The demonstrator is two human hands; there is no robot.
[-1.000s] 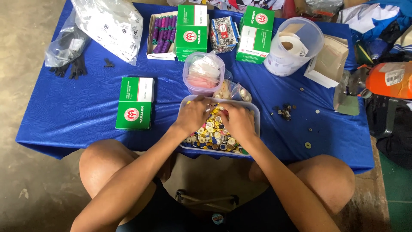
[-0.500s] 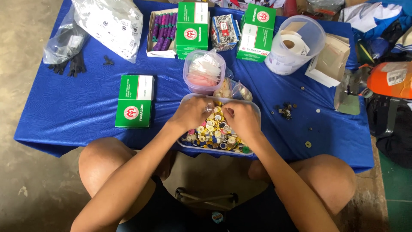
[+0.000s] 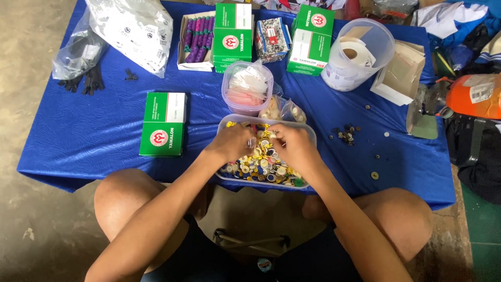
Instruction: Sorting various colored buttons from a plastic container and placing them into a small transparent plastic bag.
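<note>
A clear plastic tub (image 3: 308, 133) full of mixed buttons (image 3: 259, 166), yellow, white and dark, sits at the near edge of a blue-covered table (image 3: 104, 136). Both hands are inside it. My left hand (image 3: 233, 141) has its fingers curled down into the buttons on the tub's left side. My right hand (image 3: 292, 143) is bent over the buttons on the right, fingertips close to the left hand's. What the fingers pinch is hidden.
A green box (image 3: 164, 124) lies left of the tub. Behind it stand a small lidded tub (image 3: 247, 87), two green boxes (image 3: 231, 35), a box of purple items (image 3: 195, 39), a round tub with tape rolls (image 3: 356, 54) and plastic bags (image 3: 133, 28). Loose buttons (image 3: 346, 133) lie to the right.
Both hands stay in the button tub with only slight shifts of the fingers. Everything else on the table is where it was.
</note>
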